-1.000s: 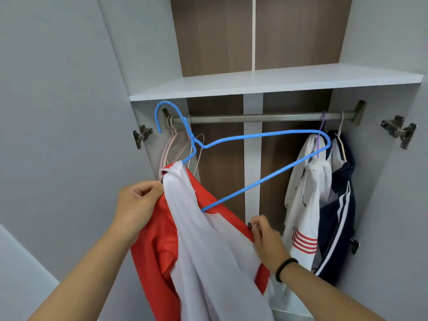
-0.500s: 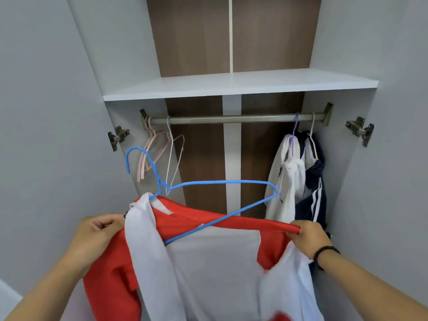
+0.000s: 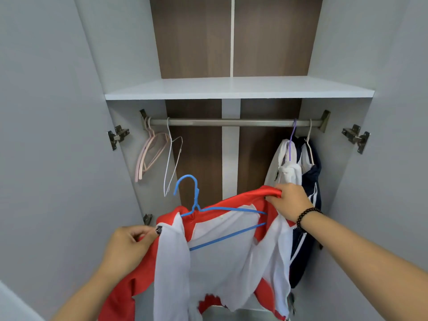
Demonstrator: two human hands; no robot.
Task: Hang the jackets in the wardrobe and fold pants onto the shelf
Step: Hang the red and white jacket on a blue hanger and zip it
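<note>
Red/white jacket is held up in front of the open wardrobe, below the rod, not hung on it. Blue hanger sits inside the jacket: its right arm is under the red shoulder, its hook stands free above the collar, well below the rod and touching nothing.

Left hand pinches the jacket's left front edge near the collar, fingers curled on the cloth. Right hand grips the red right shoulder edge, fingers closed round it; a black bead bracelet is on that wrist.

Room on the rod: the middle part is bare. At the far left end hang pink hangers and a white wire hanger, both w/o clothes. At the right end hang a white garment on a purple hook and a navy jacket w/ white stripes, just beside the right wall. The right hand is close in front of these two.

White shelf is above the rod, its front edge just over it. Both doors stand open; hinges show on both side panels.
</note>
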